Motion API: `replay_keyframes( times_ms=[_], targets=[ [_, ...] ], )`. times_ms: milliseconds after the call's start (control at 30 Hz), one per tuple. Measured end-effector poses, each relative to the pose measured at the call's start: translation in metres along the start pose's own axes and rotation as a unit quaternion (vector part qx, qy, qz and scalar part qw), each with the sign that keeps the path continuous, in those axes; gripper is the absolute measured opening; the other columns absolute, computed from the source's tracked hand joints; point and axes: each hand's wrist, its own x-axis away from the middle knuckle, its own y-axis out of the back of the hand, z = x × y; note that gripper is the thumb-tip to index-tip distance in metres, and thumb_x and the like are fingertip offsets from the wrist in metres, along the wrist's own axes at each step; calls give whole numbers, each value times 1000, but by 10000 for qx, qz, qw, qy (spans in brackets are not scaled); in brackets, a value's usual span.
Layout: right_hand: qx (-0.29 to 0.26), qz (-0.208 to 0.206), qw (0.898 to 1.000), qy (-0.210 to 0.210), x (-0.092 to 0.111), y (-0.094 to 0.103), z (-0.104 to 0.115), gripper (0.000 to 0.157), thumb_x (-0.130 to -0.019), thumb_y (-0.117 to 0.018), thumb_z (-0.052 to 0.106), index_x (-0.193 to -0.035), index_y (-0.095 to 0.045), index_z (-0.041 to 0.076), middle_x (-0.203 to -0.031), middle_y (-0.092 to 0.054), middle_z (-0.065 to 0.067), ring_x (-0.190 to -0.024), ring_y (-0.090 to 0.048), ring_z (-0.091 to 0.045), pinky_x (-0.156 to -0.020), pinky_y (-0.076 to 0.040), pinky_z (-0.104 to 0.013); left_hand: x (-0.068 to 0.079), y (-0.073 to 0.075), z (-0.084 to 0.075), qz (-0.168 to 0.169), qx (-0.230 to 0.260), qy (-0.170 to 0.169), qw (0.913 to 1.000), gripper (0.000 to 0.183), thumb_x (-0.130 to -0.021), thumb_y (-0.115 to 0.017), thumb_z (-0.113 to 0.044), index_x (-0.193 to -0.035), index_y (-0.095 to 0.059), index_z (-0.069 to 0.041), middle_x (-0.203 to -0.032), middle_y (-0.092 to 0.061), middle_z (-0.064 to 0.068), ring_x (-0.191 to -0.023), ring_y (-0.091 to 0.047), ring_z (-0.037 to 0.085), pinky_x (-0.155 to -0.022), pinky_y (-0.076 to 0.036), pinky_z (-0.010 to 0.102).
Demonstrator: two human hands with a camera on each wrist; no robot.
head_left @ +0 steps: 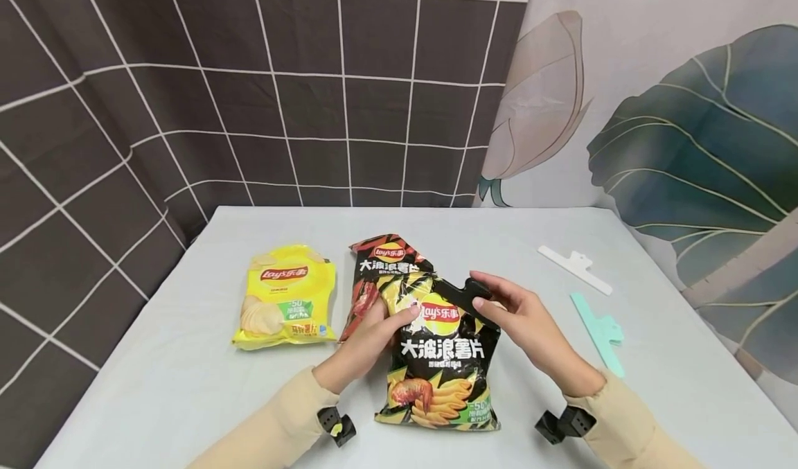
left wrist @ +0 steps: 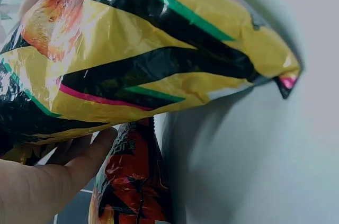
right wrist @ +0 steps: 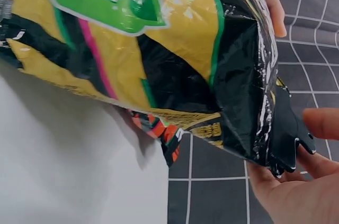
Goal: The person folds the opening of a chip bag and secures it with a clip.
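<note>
A black and yellow bag of potato chips (head_left: 442, 372) stands tilted toward me at the middle of the table. My left hand (head_left: 368, 341) grips its upper left side, thumb on the front and the other fingers behind. Across the bag's top lies a black sealing clip (head_left: 460, 291). With thumb and fingers, my right hand (head_left: 526, 320) pinches that clip near its right end. In the right wrist view the clip (right wrist: 286, 123) sits along the bag's top edge, between thumb and fingers.
Behind the black bag lies a red chip bag (head_left: 368, 275), partly covered. A yellow chip bag (head_left: 283, 296) rests on the left of the white table (head_left: 162, 372). On the right lie a white clip (head_left: 576, 267) and a mint green clip (head_left: 595, 330).
</note>
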Motion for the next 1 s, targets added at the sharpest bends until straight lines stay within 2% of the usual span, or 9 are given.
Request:
replay_keyframes(
  times_ms=[100,167,233,333,433,500,600,800,1000],
  targets=[
    [193,161,9997,75,7,0,-5,56,-95,-60,27,-147,-40,21,-140,-49,-15,-125,-50,-30,-100,-45,-40,1,-1,0,84,13,-64,9999,59,-96,-54,-28,-146,-26,-11,-140,-45,16,-125,-50,22,-108,-39,37],
    [284,307,9991,60,12,-1,-10,64,-96,-58,27,-152,-28,24,-147,-40,-19,-132,-42,-39,-106,-38,-54,3,-2,1,138,46,-136,9998,62,-96,-54,-26,-148,-22,-11,-143,-41,15,-130,-45,24,-111,-36,38],
    [246,529,9982,-158,18,-1,-14,73,-97,-57,29,-155,-14,25,-154,-24,-25,-138,-29,-47,-109,-30,-61,3,-2,2,188,83,-181,9996,66,-96,-54,-25,-150,-18,-14,-147,-37,12,-135,-40,24,-115,-31,39],
    [-157,904,9940,-587,27,-2,-22,83,-96,-57,29,-156,0,20,-155,-15,-31,-140,-23,-49,-106,-39,-53,4,-3,3,246,89,-241,9994,69,-96,-54,-25,-151,-14,-16,-151,-33,10,-139,-34,25,-117,-25,40],
    [-582,1211,9882,-733,35,-3,-31,80,-98,-55,26,-154,0,10,-152,-20,-34,-135,-34,-47,-93,-53,-38,6,-4,3,267,-68,-238,9993,72,-96,-54,-27,-153,-11,-16,-155,-27,8,-142,-29,25,-118,-21,42],
    [-671,1353,9862,-673,39,-5,-36,74,-99,-52,25,-153,-5,6,-147,-31,-34,-127,-47,-41,-86,-55,-32,7,-3,4,308,-208,-230,9990,71,-96,-52,-28,-152,-12,-15,-155,-26,9,-143,-28,26,-119,-20,43],
    [-679,1519,9846,-533,44,-7,-41,67,-101,-47,25,-152,-9,2,-142,-38,-34,-120,-54,-36,-83,-55,-33,9,-3,4,377,-393,-200,9983,70,-97,-50,-30,-153,-11,-13,-155,-26,10,-143,-27,26,-119,-19,44],
    [-804,1447,9825,-854,49,-12,-42,67,-102,-44,31,-153,-6,11,-143,-35,-34,-124,-49,-42,-81,-56,-41,11,-6,5,516,-618,-119,9967,70,-99,-46,-34,-153,-8,-10,-154,-26,14,-143,-27,29,-119,-18,47],
    [-881,1381,9807,-1069,52,-12,-44,67,-103,-41,34,-153,-2,14,-143,-33,-36,-120,-53,-42,-76,-57,-40,9,-13,2,224,-1100,269,9933,87,-97,-46,-47,-153,1,-1,-161,-3,19,-148,-5,35,-118,-9,54]
  ],
)
